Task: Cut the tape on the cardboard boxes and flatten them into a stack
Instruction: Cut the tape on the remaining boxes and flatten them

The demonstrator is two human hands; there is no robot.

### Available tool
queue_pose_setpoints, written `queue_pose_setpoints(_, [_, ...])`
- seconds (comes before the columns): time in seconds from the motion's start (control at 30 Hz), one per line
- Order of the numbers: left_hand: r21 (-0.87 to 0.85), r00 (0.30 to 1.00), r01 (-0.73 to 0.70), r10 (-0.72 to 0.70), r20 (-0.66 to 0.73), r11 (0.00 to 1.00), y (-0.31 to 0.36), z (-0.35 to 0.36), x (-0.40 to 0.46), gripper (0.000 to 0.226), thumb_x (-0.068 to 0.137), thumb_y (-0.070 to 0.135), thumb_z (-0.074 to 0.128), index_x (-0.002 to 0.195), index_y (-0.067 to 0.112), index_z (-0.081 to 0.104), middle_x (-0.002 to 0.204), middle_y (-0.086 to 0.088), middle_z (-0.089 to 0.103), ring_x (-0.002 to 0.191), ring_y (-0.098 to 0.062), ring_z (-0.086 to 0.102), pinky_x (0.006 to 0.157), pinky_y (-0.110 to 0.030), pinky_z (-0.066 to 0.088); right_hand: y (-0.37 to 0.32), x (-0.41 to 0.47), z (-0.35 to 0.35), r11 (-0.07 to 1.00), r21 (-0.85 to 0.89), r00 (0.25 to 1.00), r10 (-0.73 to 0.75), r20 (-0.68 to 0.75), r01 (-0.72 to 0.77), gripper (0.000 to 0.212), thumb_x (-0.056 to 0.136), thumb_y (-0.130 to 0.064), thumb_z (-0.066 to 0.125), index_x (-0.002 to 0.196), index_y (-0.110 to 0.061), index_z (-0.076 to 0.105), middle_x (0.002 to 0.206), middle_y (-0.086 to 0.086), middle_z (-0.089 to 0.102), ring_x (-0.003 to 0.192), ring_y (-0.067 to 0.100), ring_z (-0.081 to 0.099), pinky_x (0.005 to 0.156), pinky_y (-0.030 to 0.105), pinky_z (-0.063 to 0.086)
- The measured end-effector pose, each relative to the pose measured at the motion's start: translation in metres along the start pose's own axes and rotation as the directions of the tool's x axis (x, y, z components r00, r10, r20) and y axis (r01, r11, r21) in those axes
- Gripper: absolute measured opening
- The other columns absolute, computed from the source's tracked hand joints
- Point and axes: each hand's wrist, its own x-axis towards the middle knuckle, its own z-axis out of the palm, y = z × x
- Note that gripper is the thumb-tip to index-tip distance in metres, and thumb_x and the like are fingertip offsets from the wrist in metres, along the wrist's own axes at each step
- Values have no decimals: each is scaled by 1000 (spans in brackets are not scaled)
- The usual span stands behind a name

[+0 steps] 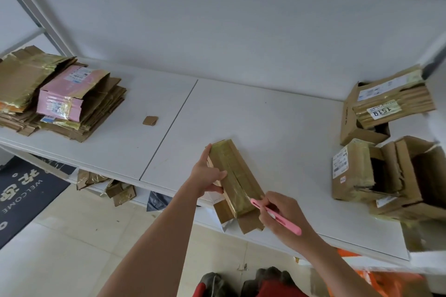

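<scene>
A long narrow cardboard box [235, 177] wrapped in glossy yellow tape lies on the white table [277, 128], its near end flaps open over the table's front edge. My left hand [208, 173] grips the box's left side, fingers curled over its edge. My right hand [281, 214] holds a pink utility knife [275, 216], whose tip touches the taped top near the box's near end. A stack of flattened boxes [60, 96], one of them pink, lies at the table's left end.
Several unflattened taped boxes [386, 152] crowd the table's right end, one labelled 1519. A small cardboard scrap [150, 120] lies mid-table. Cardboard pieces [108, 187] lie on the floor under the table, beside a dark welcome mat [24, 190]. An orange bag [386, 275] sits low right.
</scene>
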Motion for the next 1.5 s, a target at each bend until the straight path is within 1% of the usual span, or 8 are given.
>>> queue_pose_setpoints(0.27, [274,997,-21,40,-66,961,3,6,1,92,88,5,62,152,48,12,137,-5,42,114,-32,56,80,-43,57,-13,-24,-23,996,73,997,57,-52,-53,19,89,-12,63,76,-25,57,70,-3,61,61,18,58,52,27,46])
queue_pose_setpoints(0.43, [527,968,-198,251,-29,826,1,13,7,91,83,7,63,156,19,10,163,9,-11,144,-29,25,105,-39,40,-4,-38,-36,952,276,921,222,-321,-133,10,90,-15,69,87,-19,60,75,9,63,63,26,58,55,39,49])
queue_pose_setpoints(0.53, [674,952,-234,306,12,700,-5,10,8,89,85,25,68,154,19,13,161,8,4,145,-23,24,119,-53,15,-3,-36,-35,919,378,872,274,-406,-112,19,90,-20,71,85,-3,63,80,12,71,70,30,66,65,47,55])
queue_pose_setpoints(0.67, [829,927,-212,374,3,518,-8,4,7,98,82,60,66,154,18,15,156,-1,16,143,-29,21,119,-48,17,-5,-31,-34,877,470,850,323,-416,-103,6,92,-3,62,88,0,66,84,14,73,81,27,71,76,38,59])
queue_pose_setpoints(0.83, [841,910,-70,379,-166,537,-10,18,-7,103,81,71,58,149,6,18,142,-11,24,135,-32,29,116,-43,24,6,-24,-33,838,531,819,390,-421,-126,16,98,-15,57,90,-4,66,85,12,73,87,31,70,86,54,54])
queue_pose_setpoints(0.97, [780,854,69,367,-368,622,-16,36,-18,107,80,74,56,151,6,12,139,-17,26,132,-36,26,114,-44,27,10,-12,-38,773,627,796,442,-415,-102,20,100,-13,52,92,0,65,88,15,72,92,31,70,90,45,55])
queue_pose_setpoints(1.17, [887,877,-220,481,-2,405,-21,41,-12,61,102,50,32,156,34,9,164,-2,-4,151,-25,-11,123,-45,1,23,13,-40,579,814,746,557,-364,-35,12,101,-9,50,92,-2,56,87,13,69,91,25,68,89,38,57])
queue_pose_setpoints(1.5, [910,955,-171,291,58,378,-23,39,-5,83,93,69,36,155,37,-8,162,1,-23,148,-21,-25,119,-41,-14,30,21,-28,449,893,705,638,-310,-14,10,96,-9,59,88,-4,61,81,10,70,84,21,70,85,32,59])
